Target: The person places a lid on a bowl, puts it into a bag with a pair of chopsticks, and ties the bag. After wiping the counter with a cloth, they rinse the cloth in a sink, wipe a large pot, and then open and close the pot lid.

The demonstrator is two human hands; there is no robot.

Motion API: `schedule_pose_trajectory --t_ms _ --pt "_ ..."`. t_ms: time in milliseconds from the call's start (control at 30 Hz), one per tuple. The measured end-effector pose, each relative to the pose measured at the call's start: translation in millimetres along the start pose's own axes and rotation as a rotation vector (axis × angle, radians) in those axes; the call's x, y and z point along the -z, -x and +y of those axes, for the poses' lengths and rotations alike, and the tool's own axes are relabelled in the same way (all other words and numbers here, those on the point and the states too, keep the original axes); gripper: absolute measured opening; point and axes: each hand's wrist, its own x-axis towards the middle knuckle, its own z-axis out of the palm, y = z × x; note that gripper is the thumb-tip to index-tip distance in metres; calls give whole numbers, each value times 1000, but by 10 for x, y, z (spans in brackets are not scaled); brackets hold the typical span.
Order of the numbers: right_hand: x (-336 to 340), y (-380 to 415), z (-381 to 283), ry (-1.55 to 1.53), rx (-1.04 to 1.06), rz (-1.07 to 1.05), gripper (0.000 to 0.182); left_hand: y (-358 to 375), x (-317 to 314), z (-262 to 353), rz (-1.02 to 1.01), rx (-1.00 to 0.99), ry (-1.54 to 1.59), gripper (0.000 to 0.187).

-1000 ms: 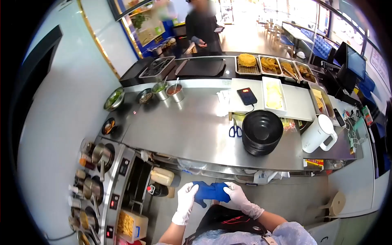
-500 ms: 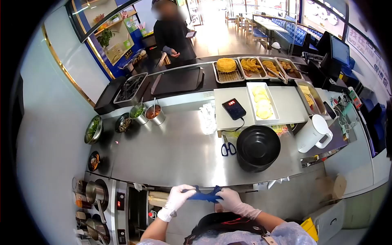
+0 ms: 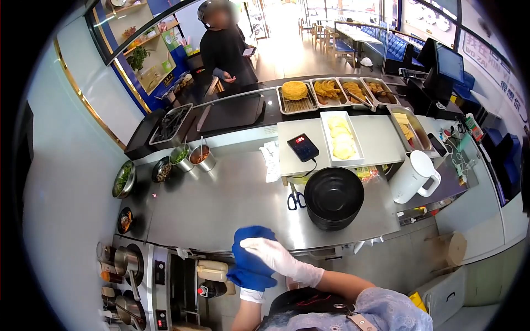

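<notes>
A blue cloth is spread out over my left hand, above the near edge of the steel counter. Only the white glove cuff of that hand shows; its fingers are hidden under the cloth. My right hand, also in a white glove, lies across the top of the cloth with its fingers stretched out. Ahead on the counter are a stack of black bowls and blue-handled scissors.
A digital scale and a white tray of pale yellow rounds sit on a raised board. A white kettle stands right. Pots are on burners at left. Across the counter stands a person with a phone.
The blue cloth was bunched between both hands; now it is spread over my left hand. My right hand has moved left onto it. The view has shifted slightly.
</notes>
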Motion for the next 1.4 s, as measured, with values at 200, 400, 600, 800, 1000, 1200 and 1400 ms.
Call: schedule_pose_trajectory --t_ms 200,400,600,800,1000,1200,1400 --pt "-104 57 172 272 -148 191 44 87 -584 -788 -452 69 1518 42" --pt "-182 131 406 482 2 300 31 91 -27 -358 -256 -16 672 34" --pt "-61 152 318 654 -71 268 46 64 115 -339 -91 -259 -18 41" --pt "-182 234 230 1003 -161 230 75 -36 112 -456 157 -587 -627 46" --pt "-241 217 196 1026 -165 205 80 -12 162 -271 -83 -213 -354 44" --pt "-172 192 268 1003 -156 179 82 -66 231 -153 -305 119 -241 42" --pt "-77 190 348 985 -124 172 81 -174 195 -119 -386 234 -253 40"
